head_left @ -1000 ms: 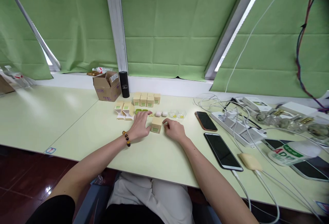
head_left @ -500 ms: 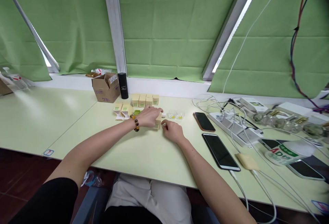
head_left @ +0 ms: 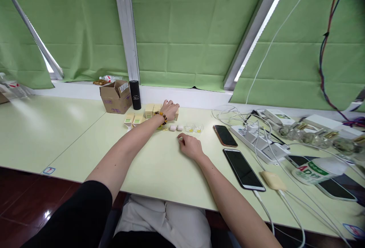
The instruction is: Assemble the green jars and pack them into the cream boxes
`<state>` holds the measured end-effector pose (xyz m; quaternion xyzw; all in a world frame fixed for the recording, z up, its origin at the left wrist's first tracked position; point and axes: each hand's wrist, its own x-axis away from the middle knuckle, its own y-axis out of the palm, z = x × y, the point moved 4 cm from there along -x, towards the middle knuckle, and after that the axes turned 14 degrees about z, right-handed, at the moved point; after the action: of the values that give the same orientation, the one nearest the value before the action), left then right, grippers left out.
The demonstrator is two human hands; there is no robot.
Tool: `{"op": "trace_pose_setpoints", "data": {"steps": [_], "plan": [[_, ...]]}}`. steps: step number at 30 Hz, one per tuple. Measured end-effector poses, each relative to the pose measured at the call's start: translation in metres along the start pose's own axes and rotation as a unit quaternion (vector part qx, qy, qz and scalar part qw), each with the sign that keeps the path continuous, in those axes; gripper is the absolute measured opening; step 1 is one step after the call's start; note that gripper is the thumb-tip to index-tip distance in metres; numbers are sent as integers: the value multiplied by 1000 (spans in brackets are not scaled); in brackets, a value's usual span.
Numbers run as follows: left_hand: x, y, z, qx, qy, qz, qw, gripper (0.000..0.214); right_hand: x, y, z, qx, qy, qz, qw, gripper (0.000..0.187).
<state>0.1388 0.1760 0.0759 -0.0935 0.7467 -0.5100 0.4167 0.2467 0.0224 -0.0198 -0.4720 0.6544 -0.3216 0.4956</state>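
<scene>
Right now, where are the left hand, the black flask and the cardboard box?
left hand (head_left: 170, 109), head view, back of the hand.
black flask (head_left: 135, 95), head view, middle of its side.
cardboard box (head_left: 114, 103), head view, its front wall.

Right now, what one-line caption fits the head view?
Left hand reaches onto the row of small cream boxes; right hand rests curled on the pale green table.

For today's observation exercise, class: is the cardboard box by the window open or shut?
Open. The cardboard box has its top flaps raised and spread apart, not folded flat. What is inside cannot be seen.
</scene>
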Motion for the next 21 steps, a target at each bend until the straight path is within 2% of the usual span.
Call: {"op": "trace_pose_setpoints", "data": {"steps": [4,10,14,19,21], "plan": [[1,16,0,-12,-8,-12,1000,50,0,0,-1,5,-3,-1,1000,35],[2,25,-3,-36,-9,-20,999,49,0,0,0,5,-10,5,1000,35],[9,25,-2,-44,-9,-15,999,43,1,0,-1,10,-8,0,1000,35],[26,16,7,-53,19,38,998,40,0,0,-1,8,-11,2,1000,36],[34,15,13,-49,33,20,998,34,0,0,-1,8,-13,4,1000,36]]}}
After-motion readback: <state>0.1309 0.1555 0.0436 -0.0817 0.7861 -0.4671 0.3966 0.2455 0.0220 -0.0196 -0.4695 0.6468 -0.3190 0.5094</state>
